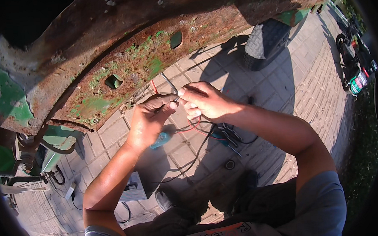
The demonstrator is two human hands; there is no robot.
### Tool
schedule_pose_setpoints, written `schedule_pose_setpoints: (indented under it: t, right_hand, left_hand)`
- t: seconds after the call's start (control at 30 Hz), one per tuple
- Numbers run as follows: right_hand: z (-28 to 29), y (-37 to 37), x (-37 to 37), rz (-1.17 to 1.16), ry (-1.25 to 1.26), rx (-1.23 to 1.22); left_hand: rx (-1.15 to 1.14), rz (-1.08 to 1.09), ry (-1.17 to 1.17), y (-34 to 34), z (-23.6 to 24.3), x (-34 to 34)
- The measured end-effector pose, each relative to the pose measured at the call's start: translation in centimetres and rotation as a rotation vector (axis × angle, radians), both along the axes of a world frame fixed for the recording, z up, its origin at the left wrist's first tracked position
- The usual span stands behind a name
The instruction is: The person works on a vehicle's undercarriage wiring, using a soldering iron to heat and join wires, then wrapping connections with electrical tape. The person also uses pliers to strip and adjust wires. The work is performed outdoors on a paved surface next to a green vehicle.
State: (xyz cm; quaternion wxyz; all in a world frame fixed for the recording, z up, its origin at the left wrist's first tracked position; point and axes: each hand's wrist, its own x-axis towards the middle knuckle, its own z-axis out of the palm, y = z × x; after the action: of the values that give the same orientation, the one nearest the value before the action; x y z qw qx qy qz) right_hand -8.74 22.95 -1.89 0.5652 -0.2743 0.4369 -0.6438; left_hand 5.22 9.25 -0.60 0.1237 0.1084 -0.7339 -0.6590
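My left hand (152, 117) and my right hand (201, 99) meet beneath the edge of a rusty green metal frame (138, 52), both pinched on a thin grey cable (167, 80). A red wire (153, 85) rises beside the cable toward the frame and another red length hangs below my right hand. The exact cable end between my fingertips is too small to make out. On the paving (186, 154) under my hands lie black cables, a teal object (159, 140), pliers-like tools (226, 135) and a screwdriver (234, 149).
A tire (268, 43) stands at upper right. A dark wheeled machine (357, 62) is at the far right by grass. A grey box (136, 187) sits by my feet, and a small white device (71, 190) lies at lower left. Green metal parts (53, 138) are at left.
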Motion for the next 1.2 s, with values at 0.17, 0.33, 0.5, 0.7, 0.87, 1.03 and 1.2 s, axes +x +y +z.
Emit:
schedule_pose_setpoints:
  t: [0.17, 0.33, 0.5, 0.7, 0.87, 1.03, 1.2]
  right_hand:
    - [0.3, 0.1, 0.7, 0.127, -0.569, 0.032]
    - [1.4, 1.1, 0.0, -0.078, 0.361, 0.073]
    - [3.2, 2.3, -0.4, -0.549, 1.855, -0.426]
    - [4.0, 2.0, -0.2, -0.431, 2.155, -0.33]
    - [3.6, 1.5, -0.1, -0.375, 1.967, -0.309]
    - [2.7, 0.7, 0.0, -0.228, 1.053, -0.12]
    - [1.0, 0.1, 0.3, -0.079, -0.241, 0.144]
  left_hand:
    - [-0.405, 0.061, 0.188, 0.3, -1.2, 0.2]
    - [-0.36, 0.093, 0.168, 0.7, -0.7, 0.3]
    - [-0.339, 0.15, 0.158, 1.2, 0.1, 0.3]
    - [-0.458, 0.147, 0.049, 1.6, 1.8, 0.2]
    - [-0.456, 0.151, -0.004, 2.4, 3.0, 0.5]
    - [-0.483, 0.144, 0.097, 2.0, 1.7, 0.5]
    - [-0.638, 0.196, 0.281, 2.1, -0.7, 0.2]
